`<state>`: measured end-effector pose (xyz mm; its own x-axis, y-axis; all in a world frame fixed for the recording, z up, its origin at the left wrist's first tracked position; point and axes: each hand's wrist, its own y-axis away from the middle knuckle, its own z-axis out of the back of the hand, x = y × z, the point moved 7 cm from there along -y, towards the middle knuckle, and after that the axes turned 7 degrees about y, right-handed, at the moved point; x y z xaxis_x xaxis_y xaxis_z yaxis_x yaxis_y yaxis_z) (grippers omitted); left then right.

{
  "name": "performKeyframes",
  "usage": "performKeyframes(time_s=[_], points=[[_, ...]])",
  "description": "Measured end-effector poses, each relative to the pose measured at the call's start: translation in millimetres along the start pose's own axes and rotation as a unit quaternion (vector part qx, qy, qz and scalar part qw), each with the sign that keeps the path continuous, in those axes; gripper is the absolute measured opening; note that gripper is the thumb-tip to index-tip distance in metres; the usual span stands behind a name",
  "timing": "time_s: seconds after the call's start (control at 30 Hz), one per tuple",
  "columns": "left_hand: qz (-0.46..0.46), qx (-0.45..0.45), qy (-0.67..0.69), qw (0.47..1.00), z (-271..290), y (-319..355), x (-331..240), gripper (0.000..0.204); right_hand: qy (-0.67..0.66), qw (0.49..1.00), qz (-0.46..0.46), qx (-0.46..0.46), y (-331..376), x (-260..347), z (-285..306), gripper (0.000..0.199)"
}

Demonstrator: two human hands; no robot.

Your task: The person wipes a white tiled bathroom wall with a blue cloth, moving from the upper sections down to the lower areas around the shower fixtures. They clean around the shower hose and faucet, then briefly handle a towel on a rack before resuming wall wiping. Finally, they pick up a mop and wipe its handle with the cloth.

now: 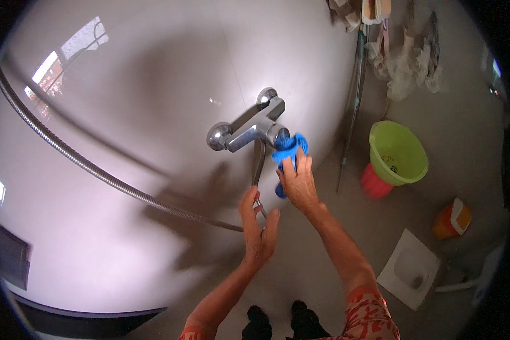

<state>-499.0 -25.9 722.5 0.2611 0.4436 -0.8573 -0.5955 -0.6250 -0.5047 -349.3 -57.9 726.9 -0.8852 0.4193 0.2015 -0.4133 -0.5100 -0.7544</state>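
The right hand (299, 184) has a grip full of blue cloth (290, 146). The cloth touches the front end of the shiny tap (255, 130), and a bit of it pokes out below the fingers. The tap sticks out from the white wall (181, 73) on two round feet.

The left hand (259, 235) is lower down, just under the tap. Its grip is narrow, and the bendy metal hose (133, 195) goes between the thumb and the fingers — I cannot tell how tightly they squeeze. A long part of the hose curves away to the left, across the wall.

Off to the right is a green tub (408, 150) with a wide, round top. It tips a little, so you can see inside. Small dark spots show at the bottom — they are too tiny to tell if they are bits of something or a picture. Under the tub is a red thing (375, 182), mostly hidden.

Nearer to the person is an orange bin (447, 221) with a white part on one side. What is in it cannot be seen. Next to it, a white squat toilet (398, 263) is set in the floor (317, 266), with a dark spot in its bowl.
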Motion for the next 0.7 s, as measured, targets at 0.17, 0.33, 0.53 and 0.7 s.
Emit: performKeyframes(time_s=[0.17,0.33,0.53,0.7], points=[[0.092,-0.009,0.037,0.995,-11.8,-36.2,1.7,0.059,0.066,0.997,0.027,0.038,-6.3,-46.8,35.2,0.042],[0.094,0.018,0.011,0.995,-36.1,-67.8,3.6,0.064,-0.021,0.992,0.110,-0.051,-107.4,14.7,111.0,0.049],[0.068,0.024,0.047,0.996,-54.5,-94.0,15.8,0.043,0.062,0.970,0.181,0.152,-133.0,45.5,50.9,0.027],[0.086,0.027,0.091,0.992,-53.5,-105.6,12.5,0.029,0.060,0.977,-0.014,0.205,-157.4,-30.6,35.2,0.024]])
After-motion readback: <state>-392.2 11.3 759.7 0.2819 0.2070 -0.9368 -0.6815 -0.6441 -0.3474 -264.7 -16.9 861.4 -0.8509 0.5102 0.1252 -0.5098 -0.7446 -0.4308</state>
